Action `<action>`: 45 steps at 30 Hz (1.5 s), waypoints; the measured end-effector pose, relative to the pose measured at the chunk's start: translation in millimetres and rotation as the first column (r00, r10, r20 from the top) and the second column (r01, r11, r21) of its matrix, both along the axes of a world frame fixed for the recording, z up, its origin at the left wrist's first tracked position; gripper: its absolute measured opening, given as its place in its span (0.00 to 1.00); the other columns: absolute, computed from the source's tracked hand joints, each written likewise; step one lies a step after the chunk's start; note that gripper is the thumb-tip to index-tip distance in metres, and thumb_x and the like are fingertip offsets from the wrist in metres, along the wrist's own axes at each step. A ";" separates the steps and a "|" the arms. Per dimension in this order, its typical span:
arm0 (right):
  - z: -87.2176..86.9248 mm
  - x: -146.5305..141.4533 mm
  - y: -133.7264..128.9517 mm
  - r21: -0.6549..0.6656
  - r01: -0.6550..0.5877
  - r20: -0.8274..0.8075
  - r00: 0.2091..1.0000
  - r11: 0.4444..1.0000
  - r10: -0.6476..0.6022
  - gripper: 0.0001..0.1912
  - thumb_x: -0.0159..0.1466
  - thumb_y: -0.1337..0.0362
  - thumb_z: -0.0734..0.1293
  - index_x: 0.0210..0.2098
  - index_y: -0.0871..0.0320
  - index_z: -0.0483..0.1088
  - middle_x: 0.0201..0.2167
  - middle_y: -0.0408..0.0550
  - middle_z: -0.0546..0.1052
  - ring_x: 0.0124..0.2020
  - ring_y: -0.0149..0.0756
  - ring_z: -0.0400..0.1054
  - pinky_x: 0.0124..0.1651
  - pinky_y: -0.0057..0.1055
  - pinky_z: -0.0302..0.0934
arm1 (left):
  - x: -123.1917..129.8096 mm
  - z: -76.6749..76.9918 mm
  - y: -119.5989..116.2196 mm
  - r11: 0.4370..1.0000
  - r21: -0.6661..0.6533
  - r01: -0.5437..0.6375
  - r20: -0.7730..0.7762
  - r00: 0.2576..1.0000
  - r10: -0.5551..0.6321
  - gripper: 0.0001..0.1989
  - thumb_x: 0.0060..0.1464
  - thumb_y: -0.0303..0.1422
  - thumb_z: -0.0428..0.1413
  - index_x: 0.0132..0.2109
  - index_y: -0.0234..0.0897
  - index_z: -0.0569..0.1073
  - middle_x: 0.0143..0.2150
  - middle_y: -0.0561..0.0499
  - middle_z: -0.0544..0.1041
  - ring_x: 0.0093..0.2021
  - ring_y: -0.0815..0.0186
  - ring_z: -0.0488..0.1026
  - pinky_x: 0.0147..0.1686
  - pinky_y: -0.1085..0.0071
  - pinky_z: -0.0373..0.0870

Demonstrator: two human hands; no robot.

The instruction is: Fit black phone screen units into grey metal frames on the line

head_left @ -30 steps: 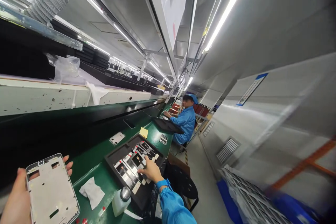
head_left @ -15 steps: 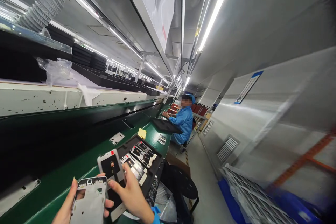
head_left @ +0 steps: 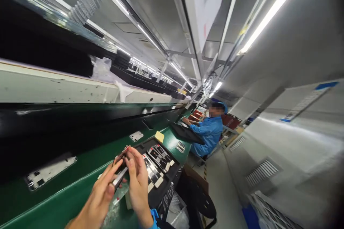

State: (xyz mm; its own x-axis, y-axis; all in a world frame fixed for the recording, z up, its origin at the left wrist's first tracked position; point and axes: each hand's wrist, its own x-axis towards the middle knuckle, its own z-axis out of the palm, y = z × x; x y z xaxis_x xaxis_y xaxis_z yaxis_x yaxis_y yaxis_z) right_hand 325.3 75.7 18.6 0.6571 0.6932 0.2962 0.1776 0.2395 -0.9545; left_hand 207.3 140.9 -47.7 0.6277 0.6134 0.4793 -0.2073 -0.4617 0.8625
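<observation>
My left hand (head_left: 99, 191) and my right hand (head_left: 138, 177) are closed around a phone housing (head_left: 120, 178), which is tilted nearly edge-on between them. A thin piece with a red edge shows at its top; whether that is a separate part pressed against the housing, I cannot tell. The fingers hide most of its faces. Just right of my right hand, a black tray (head_left: 168, 176) holds several phone parts (head_left: 158, 157) in rows. Under my hands is a clear plastic film (head_left: 120, 194) with a small red mark.
White phone frames (head_left: 51, 172) lie on the dark belt at left and farther along. A yellow paper (head_left: 159, 136) and another phone part (head_left: 180, 146) are beyond the tray. A co-worker in blue (head_left: 208, 130) sits farther down the green bench. A black stool (head_left: 197, 196) stands at right.
The white frame in my left hand and the dark-faced phone part in my right were side by side; now my hands are together around an edge-on housing. The view has swung left.
</observation>
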 end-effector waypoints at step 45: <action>-35.8 -5.4 -79.2 -0.025 -0.344 -0.393 0.867 0.939 0.307 0.31 0.71 0.35 0.59 0.48 0.49 0.83 0.47 0.51 0.82 0.44 0.44 0.79 0.48 0.39 0.77 | -53.7 90.9 8.4 0.105 -0.626 0.773 0.718 0.623 -0.311 0.44 0.69 0.62 0.40 0.74 0.32 0.62 0.47 0.28 0.82 0.42 0.53 0.83 0.48 0.61 0.75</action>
